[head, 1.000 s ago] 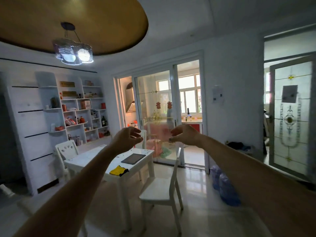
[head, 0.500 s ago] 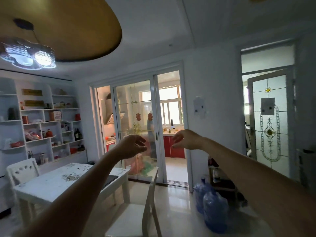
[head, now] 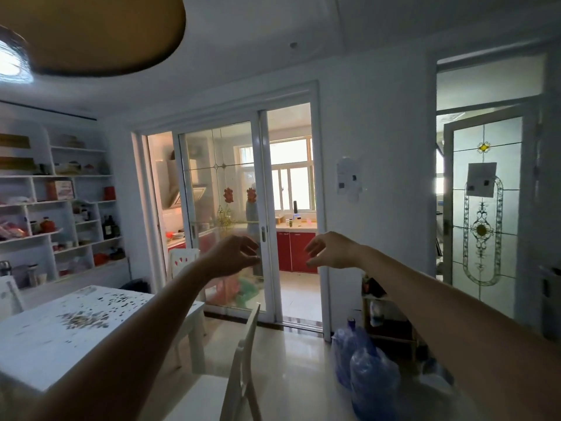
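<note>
**Holding both hands out mid-frame, nothing gripped**

Left hand (head: pixel 233 255) and right hand (head: pixel 332 250) are raised at frame centre, arms stretched in from the lower corners. Both have loosely curled fingers, thumbs pointing inward toward each other, and are empty. They are apart, and neither touches anything.

The chair (head: pixel 243 344), white, is at lower centre, between the two forearms in the frame and below the hands. Its back is side-on to the camera and it stands just beside the table (head: pixel 45 338). The table, at lower left, is white with dark flecks scattered on top.

The sliding door (head: pixel 218 208) is behind the hands at centre, a glass panel in a white frame, with an open gap to its right. Red cabinets (head: pixel 296 250) show through that gap, between the hands.

- Shelves (head: pixel 76 208): left side, cluttered with bottles and boxes.
- Water jugs (head: pixel 373 378): blue, on the floor at lower right, under the right forearm.
- Patterned glass door (head: pixel 482 208): far right.
- Ceiling lamp (head: pixel 12 62): lit, upper left edge.
</note>
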A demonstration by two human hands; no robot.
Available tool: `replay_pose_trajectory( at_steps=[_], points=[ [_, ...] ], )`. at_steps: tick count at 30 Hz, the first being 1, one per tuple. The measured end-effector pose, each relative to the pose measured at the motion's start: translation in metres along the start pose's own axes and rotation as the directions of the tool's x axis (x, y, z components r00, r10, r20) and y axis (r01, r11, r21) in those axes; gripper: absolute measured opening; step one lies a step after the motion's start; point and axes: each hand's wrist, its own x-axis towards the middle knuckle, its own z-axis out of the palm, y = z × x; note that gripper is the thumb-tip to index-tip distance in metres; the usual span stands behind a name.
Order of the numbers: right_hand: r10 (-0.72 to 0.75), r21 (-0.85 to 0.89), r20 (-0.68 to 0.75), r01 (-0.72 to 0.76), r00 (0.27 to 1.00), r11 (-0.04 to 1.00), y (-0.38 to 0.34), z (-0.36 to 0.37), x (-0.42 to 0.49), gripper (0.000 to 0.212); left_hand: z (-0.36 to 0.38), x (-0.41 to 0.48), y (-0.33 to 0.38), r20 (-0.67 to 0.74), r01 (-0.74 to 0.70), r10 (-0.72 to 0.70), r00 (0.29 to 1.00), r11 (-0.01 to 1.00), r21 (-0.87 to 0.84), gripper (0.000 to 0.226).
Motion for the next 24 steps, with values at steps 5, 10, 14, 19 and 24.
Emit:
replay_pose_trajectory(
  at_steps=[5, 10, 14, 19, 24],
  points=[
    [0.025, -0.033, 0.027, -0.024, 0.999, 0.999, 0.053, 0.005, 0.102, 0.047, 0.033, 0.096, -0.063, 0.018, 0.02, -0.02, 1.0, 1.0, -0.015, 0.036],
    [-0.006, -0.023, 0.007, 0.006, 1.0, 1.0, 0.078, 0.003, 0.199, 0.045, 0.037, 0.177, -0.113, 0.0, 0.023, -0.023, 1.0, 1.0, -0.002, 0.03],
    [-0.013, 0.011, 0.037, 0.013, 0.999, 1.0, 0.103, 0.018, 0.278, 0.045, 0.047, 0.238, -0.161, 0.011, 0.038, -0.037, 0.999, 0.999, -0.018, 0.032],
    [-0.03, 0.048, 0.067, 0.027, 0.997, 0.998, 0.125, 0.044, 0.361, 0.043, 0.06, 0.285, -0.222, 0.031, 0.077, -0.076, 0.997, 0.997, -0.022, 0.035],
    [-0.063, 0.091, 0.136, 0.051, 0.989, 0.995, 0.139, 0.072, 0.438, 0.044, 0.072, 0.32, -0.284, 0.04, 0.16, -0.159, 0.986, 0.987, -0.018, 0.035]
  ],
)
